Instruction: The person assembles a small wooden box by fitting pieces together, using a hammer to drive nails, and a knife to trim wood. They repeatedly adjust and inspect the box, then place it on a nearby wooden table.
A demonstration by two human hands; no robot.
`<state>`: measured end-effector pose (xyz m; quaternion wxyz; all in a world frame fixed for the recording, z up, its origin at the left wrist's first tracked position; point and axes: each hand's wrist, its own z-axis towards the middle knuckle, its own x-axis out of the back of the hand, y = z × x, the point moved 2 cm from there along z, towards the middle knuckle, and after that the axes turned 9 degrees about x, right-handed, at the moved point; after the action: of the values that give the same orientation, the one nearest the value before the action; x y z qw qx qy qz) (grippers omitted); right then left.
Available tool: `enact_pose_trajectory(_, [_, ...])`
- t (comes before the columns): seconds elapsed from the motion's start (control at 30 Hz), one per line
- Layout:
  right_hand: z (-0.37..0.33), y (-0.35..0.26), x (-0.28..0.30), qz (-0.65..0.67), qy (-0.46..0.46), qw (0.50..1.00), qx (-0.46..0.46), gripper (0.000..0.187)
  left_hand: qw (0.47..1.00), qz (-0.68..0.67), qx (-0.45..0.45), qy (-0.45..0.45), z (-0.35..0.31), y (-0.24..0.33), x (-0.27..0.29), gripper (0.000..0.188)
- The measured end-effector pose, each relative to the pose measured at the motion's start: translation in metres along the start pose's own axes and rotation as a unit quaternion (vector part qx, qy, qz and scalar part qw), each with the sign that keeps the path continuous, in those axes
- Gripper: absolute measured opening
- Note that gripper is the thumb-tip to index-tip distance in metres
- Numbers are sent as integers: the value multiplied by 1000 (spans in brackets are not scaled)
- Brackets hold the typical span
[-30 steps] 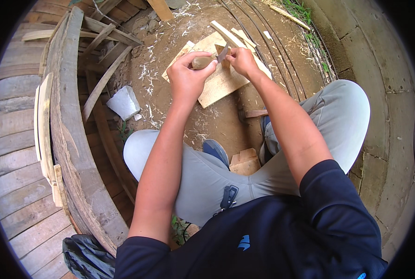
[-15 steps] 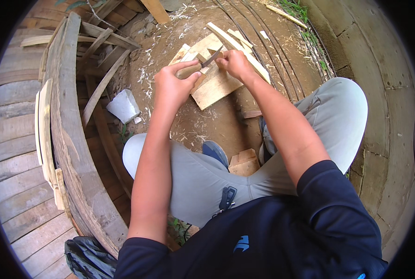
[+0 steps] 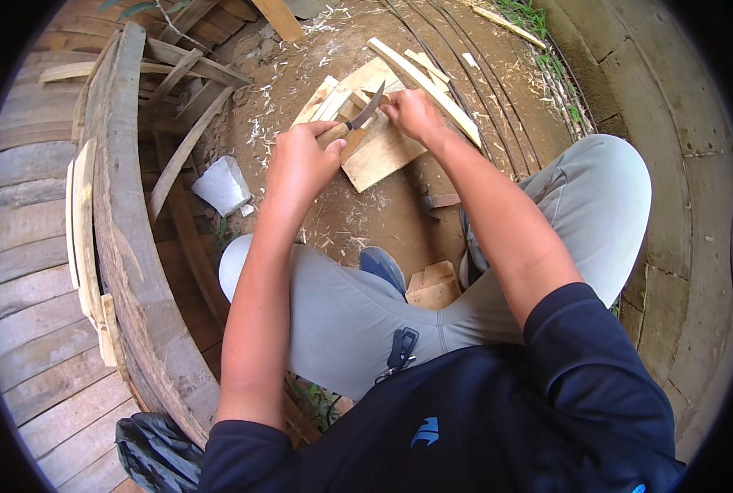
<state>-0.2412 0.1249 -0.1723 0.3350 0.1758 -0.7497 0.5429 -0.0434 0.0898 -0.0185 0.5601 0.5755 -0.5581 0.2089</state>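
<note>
My left hand (image 3: 302, 160) is closed round the wooden handle of a knife (image 3: 369, 108), whose dark, slightly curved blade points up and away. Just right of the blade, my right hand (image 3: 418, 115) is closed, its fingertips pinching a thin strip of wood (image 3: 355, 143) that runs down and left behind the knife. How far the strip reaches into the fingers is hidden. Beneath both hands a flat light board (image 3: 380, 157) lies on the ground with other offcuts.
A long wood strip (image 3: 432, 92) lies beyond my right hand, near dark rods (image 3: 498, 94). A tool with a dark metal head (image 3: 429, 202) lies by my right foot. A wood block (image 3: 433, 285) sits between my feet. Left are a white stone (image 3: 221, 186) and a thick beam (image 3: 124, 205).
My left hand has drawn slightly back and left with the knife, and the blade now tilts more upright. My right hand has barely moved. The dark-headed tool shows more fully.
</note>
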Motion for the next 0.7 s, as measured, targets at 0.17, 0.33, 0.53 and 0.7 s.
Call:
enact_pose_trajectory(0.17, [-1, 7, -6, -1, 87, 994, 66, 26, 998, 51, -21, -21, 1, 5, -3, 35])
enact_pose_trajectory(0.33, [-1, 6, -6, 1, 79, 995, 62, 25, 997, 64, -35, -38, 3, 14, -1, 36])
enact_pose_trajectory(0.53, [0, 5, -4, 11, 70, 996, 53, 23, 996, 64, -60, -7, 8, 8, -2, 38])
enact_pose_trajectory(0.7, [6, 14, -4, -4, 70, 995, 75, 24, 993, 78, -91, 2, 8, 8, -6, 38])
